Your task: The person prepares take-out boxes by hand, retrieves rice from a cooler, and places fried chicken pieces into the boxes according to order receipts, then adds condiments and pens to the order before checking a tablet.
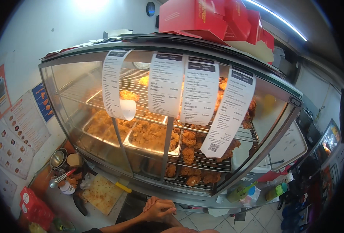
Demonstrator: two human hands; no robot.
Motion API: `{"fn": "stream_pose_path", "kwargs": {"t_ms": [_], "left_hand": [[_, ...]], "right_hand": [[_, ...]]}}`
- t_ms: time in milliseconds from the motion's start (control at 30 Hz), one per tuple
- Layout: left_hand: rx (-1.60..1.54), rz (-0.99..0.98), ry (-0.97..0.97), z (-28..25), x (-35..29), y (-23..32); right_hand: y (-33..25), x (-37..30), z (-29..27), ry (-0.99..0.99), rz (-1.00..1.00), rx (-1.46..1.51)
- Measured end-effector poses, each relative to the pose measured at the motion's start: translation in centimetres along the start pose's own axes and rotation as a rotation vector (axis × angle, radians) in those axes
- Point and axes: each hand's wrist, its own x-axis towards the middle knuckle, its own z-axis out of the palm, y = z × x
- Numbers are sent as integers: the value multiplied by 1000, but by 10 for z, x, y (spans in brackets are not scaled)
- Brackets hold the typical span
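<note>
My left hand (162,209) and my right hand (151,202) are clasped together at the lower middle, in front of the warming cabinet. The fingers of both are closed over each other, and no object shows between them. My left forearm comes in from the lower left; the right one is mostly hidden. Left of the hands, a knife with a yellow handle (123,187) lies by a stained cutting board (104,194). Behind glass, the cabinet (168,182) holds fried chicken (188,153) on wire racks and a metal tray of fried pieces (156,134).
Several paper order slips (230,112) hang over the cabinet's front. Red cardboard boxes (191,17) are stacked on top. Metal bowls (58,158), tongs (61,178) and a red box (36,207) stand at left. A green-lidded container (276,191) stands at right above a tiled floor (207,220).
</note>
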Motion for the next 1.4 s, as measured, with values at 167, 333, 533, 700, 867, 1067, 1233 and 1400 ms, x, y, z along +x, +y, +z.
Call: {"fn": "stream_pose_path", "kwargs": {"t_ms": [167, 333, 533, 700, 867, 1067, 1233, 1400], "left_hand": [[133, -179, -34, 7, 8, 12], [-216, -137, 70, -2, 16, 32], [-43, -221, 160, -24, 21, 31], [-64, -213, 62, 5, 45, 38], [-24, -240, 75, 24, 43, 39], [-50, -307, 111, 30, 36, 27], [-39, -301, 111, 34, 43, 25], [-25, -328, 49, 42, 63, 34]], "right_hand": [[52, -3, -32, -34, 161, -433], [-36, -53, -72, -353, 2, -1062], [-369, -148, -50, 374, -999, -838], [-601, -122, -93, 663, -1134, -1306], [-647, -19, -110, 853, -667, -1556], [-649, -11, -111, 466, -743, -1464], [-651, -65, -87, 149, -944, -1421], [-639, -99, -66, 299, -819, -1495]]}}
